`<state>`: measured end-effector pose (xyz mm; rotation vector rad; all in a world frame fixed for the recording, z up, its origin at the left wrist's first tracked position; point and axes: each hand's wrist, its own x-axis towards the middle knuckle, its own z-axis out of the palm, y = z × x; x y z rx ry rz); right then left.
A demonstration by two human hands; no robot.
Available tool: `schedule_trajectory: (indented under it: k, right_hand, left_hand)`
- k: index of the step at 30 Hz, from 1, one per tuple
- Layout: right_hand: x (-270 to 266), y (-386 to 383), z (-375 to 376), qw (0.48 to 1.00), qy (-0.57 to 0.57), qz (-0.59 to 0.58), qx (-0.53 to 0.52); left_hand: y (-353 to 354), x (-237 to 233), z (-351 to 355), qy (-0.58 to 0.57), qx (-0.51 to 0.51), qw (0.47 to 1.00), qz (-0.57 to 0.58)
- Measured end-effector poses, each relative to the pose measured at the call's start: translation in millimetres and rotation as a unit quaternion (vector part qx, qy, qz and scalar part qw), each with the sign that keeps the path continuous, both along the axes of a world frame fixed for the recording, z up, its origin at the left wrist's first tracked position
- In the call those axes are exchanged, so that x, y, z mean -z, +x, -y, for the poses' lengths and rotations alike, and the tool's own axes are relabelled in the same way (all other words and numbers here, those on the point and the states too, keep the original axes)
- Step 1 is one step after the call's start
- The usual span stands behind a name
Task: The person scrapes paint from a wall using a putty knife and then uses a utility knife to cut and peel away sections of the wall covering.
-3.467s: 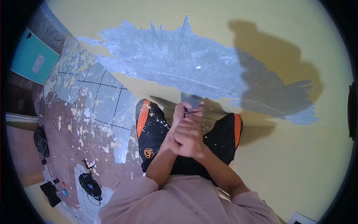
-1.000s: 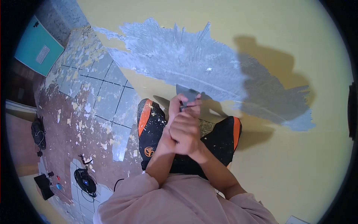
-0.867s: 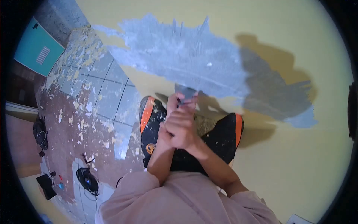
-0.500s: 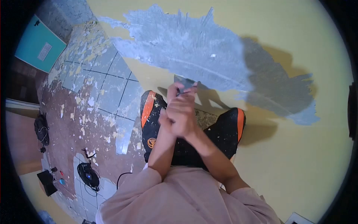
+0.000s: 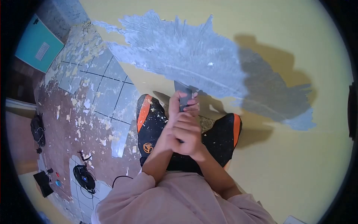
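Before the yellow wall (image 5: 294, 160), left hand (image 5: 172, 114) and right hand (image 5: 189, 137) clasp the scraper (image 5: 182, 90), blade above.

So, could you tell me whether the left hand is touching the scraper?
Touching. The head view shows the left hand closed around the scraper just below its grey blade, with no gap between them.

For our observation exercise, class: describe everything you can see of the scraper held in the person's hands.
The scraper shows only a flat, dull grey blade, metal by its look, pointing away from the person. Its handle is hidden in the grip: the left hand wraps it just below the blade, the right hand clasps lower down. The blade's far edge sits at the lower border of the grey scraped patch; contact cannot be confirmed.
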<state>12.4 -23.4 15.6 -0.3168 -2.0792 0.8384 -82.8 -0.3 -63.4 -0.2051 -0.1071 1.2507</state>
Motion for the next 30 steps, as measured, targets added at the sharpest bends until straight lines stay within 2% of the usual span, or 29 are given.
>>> schedule_trajectory:
  k: [1, 2, 3, 4, 5, 6, 7, 8, 10, 12, 14, 16, 17, 18, 20, 21, 22, 24, 25, 28, 29, 30]
  right_hand:
    - [-1.5, 6.9, -4.0, 0.999, -0.023, -0.029, 0.011]
    - [5.5, 20.1, -5.0, 0.992, -0.116, 0.002, 0.057]
    - [1.5, 31.1, -13.1, 0.988, -0.128, 0.029, 0.087]
    - [-3.0, 46.8, -18.2, 0.980, -0.149, 0.082, 0.107]
    - [-3.5, 60.6, -17.7, 0.962, -0.197, 0.126, 0.137]
    - [2.4, 77.7, -19.0, 0.957, -0.170, 0.185, 0.147]
    - [8.6, 93.8, -17.1, 0.932, -0.283, 0.188, 0.125]
    - [14.5, 106.9, -14.7, 0.895, -0.391, 0.186, 0.104]
    - [27.0, 123.8, -14.5, 0.886, -0.381, 0.240, 0.109]
    - [35.3, 128.7, -13.9, 0.874, -0.375, 0.287, 0.114]
    - [43.0, 126.2, -13.0, 0.828, -0.501, 0.208, 0.145]
    - [54.0, 120.5, -21.4, 0.820, -0.512, 0.214, 0.136]
    - [60.5, 116.6, -26.7, 0.813, -0.524, 0.220, 0.129]
    - [70.6, 107.7, -30.3, 0.812, -0.524, 0.223, 0.129]
    - [88.3, 79.1, -30.2, 0.925, -0.261, 0.223, 0.160]
    - [86.4, 70.6, -27.1, 0.923, -0.280, 0.207, 0.163]
    - [89.6, 74.0, -24.7, 0.923, -0.281, 0.207, 0.161]
    - [105.8, 90.8, -22.0, 0.933, -0.227, 0.209, 0.187]
    - [104.0, 92.3, -23.0, 0.935, -0.235, 0.187, 0.187]
    - [97.5, 85.9, -30.7, 0.914, -0.268, 0.247, 0.179]
    - [91.6, 72.6, -32.0, 0.909, -0.281, 0.255, 0.175]
    - [95.6, 73.6, -29.8, 0.908, -0.283, 0.251, 0.179]
  left_hand:
    - [4.7, 1.5, -1.0, -0.001, -0.015, 1.000, 0.027]
    - [19.7, -6.9, 1.1, -0.003, -0.021, 0.999, 0.027]
    - [43.0, -22.6, 2.7, -0.162, -0.138, 0.971, -0.110]
    - [58.8, -31.0, 3.9, -0.316, -0.246, 0.886, -0.235]
    - [65.6, -23.1, 4.9, -0.320, -0.181, 0.902, -0.225]
    - [73.5, -15.0, 3.7, -0.321, -0.114, 0.916, -0.211]
    - [80.8, -26.5, 1.4, -0.326, -0.122, 0.910, -0.226]
    - [91.4, -11.9, 0.5, -0.325, -0.128, 0.897, -0.270]
    - [104.3, 15.0, 1.0, -0.276, -0.114, 0.873, -0.385]
    - [108.9, 31.6, 0.9, -0.271, -0.149, 0.890, -0.335]
    - [107.7, 36.2, -0.5, -0.262, -0.182, 0.902, -0.292]
    - [107.9, 39.2, -7.1, -0.215, -0.285, 0.888, -0.290]
    - [100.8, 46.6, -7.0, -0.181, -0.239, 0.909, -0.289]
    - [93.9, 53.8, -9.7, -0.183, -0.240, 0.909, -0.287]
    - [74.8, 56.2, -17.4, -0.243, -0.263, 0.893, -0.273]
    - [68.4, 62.4, -17.3, -0.185, -0.304, 0.899, -0.255]
    - [69.8, 59.0, -14.3, -0.187, -0.304, 0.898, -0.256]
    - [77.4, 45.9, -11.0, -0.270, -0.175, 0.912, -0.255]
    - [84.9, 44.6, -13.8, -0.261, -0.165, 0.921, -0.238]
    - [75.1, 60.7, -20.1, -0.245, -0.215, 0.913, -0.245]
    - [66.5, 65.0, -25.3, -0.301, -0.220, 0.906, -0.201]
    - [65.6, 66.0, -21.7, -0.300, -0.215, 0.907, -0.205]
